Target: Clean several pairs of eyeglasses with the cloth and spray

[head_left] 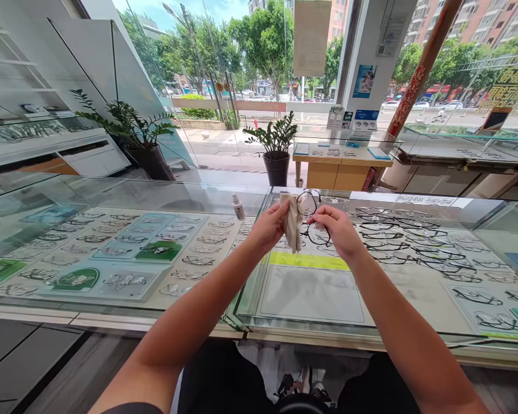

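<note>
Above the glass counter, my left hand (pixel 268 229) pinches a pale beige cloth (pixel 290 225) that hangs down from the fingers. Just to its right, my right hand (pixel 337 231) grips a pair of dark round-rimmed eyeglasses (pixel 319 234) between thumb and fingers. The eyeglasses are turned so one lens sits above the other, and the upper lens is beside the cloth. Whether the cloth touches the lens is hard to tell. A small white spray bottle (pixel 238 207) stands upright on the counter, left of my left hand.
The glass display counter (pixel 313 293) spans the view, with rows of eyeglasses inside on both sides. Behind it are a potted plant (pixel 277 144), another plant (pixel 149 138) at left, and a wooden cabinet (pixel 343 172) before the window.
</note>
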Motion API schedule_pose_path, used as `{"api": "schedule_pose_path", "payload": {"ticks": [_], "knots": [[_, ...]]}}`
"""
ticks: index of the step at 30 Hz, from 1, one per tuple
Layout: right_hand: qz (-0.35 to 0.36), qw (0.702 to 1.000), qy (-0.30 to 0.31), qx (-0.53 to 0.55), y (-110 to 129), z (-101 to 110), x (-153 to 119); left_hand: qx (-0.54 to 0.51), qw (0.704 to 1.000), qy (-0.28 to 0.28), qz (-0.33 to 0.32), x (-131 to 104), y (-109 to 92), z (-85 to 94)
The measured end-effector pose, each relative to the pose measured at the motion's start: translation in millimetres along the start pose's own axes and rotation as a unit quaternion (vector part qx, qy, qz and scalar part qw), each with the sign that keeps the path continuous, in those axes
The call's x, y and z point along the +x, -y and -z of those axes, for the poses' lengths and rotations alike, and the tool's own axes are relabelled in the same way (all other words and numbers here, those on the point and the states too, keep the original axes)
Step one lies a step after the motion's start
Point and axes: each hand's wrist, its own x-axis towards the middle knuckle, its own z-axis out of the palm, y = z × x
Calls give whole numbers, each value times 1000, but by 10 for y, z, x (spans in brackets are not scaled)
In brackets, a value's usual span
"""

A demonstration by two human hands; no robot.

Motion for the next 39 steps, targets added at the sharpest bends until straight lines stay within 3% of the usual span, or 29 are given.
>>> {"api": "schedule_pose_path", "payload": {"ticks": [6,20,28,39], "knots": [[-1,999,14,-50,44,-58,-38,-8,1000,-16,5,20,-19,16],[-8,1000,23,-17,7,-85,-25,95,993,66,-1,-44,-6,10],[-31,999,28,12,-90,-66,14,80,992,93,8,-85,-62,-38],[-26,1000,18,2,-113,-82,11,70,995,74,18,-87,-10,-55]]}}
